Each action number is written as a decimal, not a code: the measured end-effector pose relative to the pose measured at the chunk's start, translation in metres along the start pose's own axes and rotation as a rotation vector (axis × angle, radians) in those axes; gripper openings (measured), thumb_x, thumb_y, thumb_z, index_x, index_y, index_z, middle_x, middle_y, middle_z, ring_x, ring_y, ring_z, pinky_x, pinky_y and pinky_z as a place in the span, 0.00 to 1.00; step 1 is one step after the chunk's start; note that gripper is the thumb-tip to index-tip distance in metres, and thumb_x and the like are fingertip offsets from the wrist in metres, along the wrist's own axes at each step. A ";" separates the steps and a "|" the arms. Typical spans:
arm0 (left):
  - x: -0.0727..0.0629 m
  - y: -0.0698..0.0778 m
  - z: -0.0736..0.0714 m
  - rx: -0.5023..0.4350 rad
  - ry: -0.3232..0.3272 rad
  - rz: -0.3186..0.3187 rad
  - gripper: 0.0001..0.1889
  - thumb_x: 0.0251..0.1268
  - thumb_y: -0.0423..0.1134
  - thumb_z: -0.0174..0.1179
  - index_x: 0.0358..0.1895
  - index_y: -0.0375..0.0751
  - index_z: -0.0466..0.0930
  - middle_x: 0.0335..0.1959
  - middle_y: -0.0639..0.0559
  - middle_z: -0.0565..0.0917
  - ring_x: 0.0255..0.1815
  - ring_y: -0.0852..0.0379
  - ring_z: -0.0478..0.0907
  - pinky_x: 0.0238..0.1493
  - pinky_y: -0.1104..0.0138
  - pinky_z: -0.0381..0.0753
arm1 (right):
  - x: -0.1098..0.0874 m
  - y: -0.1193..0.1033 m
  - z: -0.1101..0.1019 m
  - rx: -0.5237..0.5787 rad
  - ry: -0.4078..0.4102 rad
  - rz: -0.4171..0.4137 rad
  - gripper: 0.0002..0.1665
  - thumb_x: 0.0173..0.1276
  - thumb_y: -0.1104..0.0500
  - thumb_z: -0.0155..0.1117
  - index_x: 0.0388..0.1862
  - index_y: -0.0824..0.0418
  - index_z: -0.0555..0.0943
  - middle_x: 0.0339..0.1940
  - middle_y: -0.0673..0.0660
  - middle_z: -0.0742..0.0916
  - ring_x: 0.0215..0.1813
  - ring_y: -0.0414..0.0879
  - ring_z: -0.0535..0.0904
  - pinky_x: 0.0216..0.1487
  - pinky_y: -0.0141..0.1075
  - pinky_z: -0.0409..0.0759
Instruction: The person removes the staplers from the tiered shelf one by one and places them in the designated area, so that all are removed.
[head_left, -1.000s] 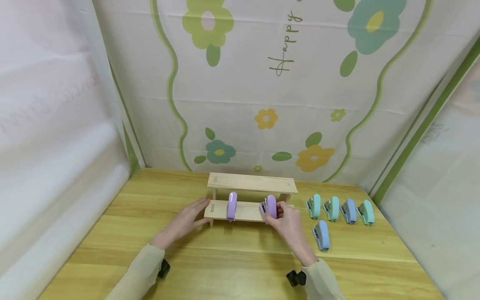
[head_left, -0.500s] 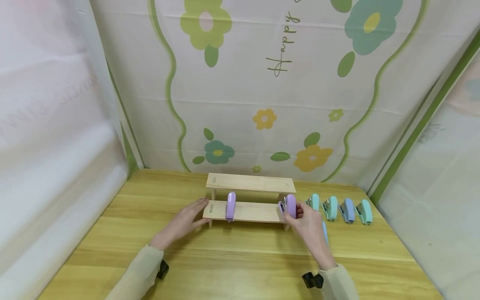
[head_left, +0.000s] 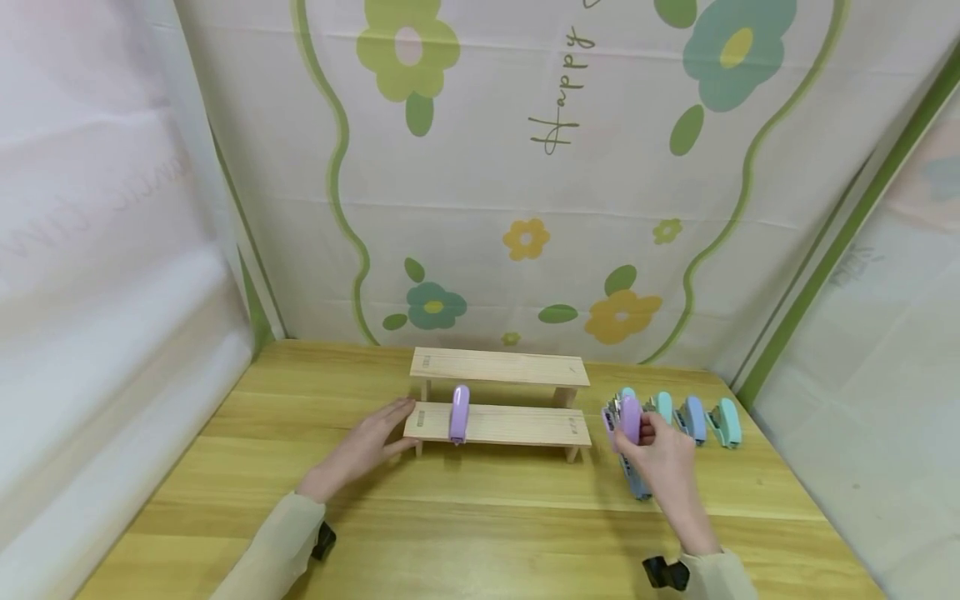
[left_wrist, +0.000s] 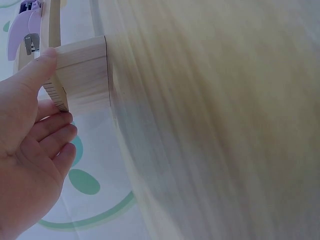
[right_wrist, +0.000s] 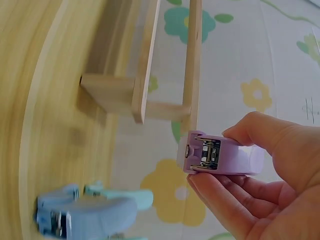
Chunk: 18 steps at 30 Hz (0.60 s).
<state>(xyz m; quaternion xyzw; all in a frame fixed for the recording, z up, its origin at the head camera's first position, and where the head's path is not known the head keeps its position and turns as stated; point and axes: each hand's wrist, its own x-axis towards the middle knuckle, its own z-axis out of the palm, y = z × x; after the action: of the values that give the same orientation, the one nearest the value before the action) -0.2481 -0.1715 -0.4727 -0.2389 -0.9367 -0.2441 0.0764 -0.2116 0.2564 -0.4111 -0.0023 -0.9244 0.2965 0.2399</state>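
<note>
My right hand [head_left: 666, 462] pinches a purple stapler [head_left: 630, 419] between thumb and fingers, off the right end of the wooden two-tier shelf [head_left: 517, 425]. In the right wrist view the held stapler [right_wrist: 237, 156] has its metal spring end towards the camera, and a blue stapler [right_wrist: 95, 217] sits below it on the table. A second purple stapler [head_left: 460, 414] stands on the lower tier, left of its middle. My left hand [head_left: 362, 454] grips the left end of that tier; its thumb [left_wrist: 37, 70] lies on the front edge and its fingers bend at the end.
Right of the shelf, mint staplers [head_left: 727, 422] and a periwinkle stapler [head_left: 693, 419] stand in a row on the wooden table [head_left: 480, 533]. A blue stapler [head_left: 636, 479] in front of them is partly hidden by my right hand. Flower-patterned cloth [head_left: 465, 192] walls the back and sides.
My right hand has carried the purple stapler rightwards, from over the lower tier to beyond the shelf's right end, in front of the nearest mint stapler. The left hand stays on the shelf.
</note>
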 end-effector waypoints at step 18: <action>0.001 0.001 0.001 -0.001 0.006 0.005 0.35 0.67 0.45 0.64 0.71 0.29 0.65 0.72 0.33 0.68 0.73 0.35 0.67 0.73 0.44 0.69 | -0.009 0.049 -0.030 -0.099 0.005 0.111 0.20 0.55 0.60 0.74 0.40 0.73 0.81 0.32 0.70 0.89 0.29 0.50 0.85 0.21 0.22 0.76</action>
<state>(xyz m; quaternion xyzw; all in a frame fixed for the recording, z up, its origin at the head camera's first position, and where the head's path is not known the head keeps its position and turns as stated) -0.2485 -0.1700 -0.4734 -0.2408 -0.9358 -0.2450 0.0797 -0.1968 0.3123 -0.4208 -0.0661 -0.9358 0.2634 0.2248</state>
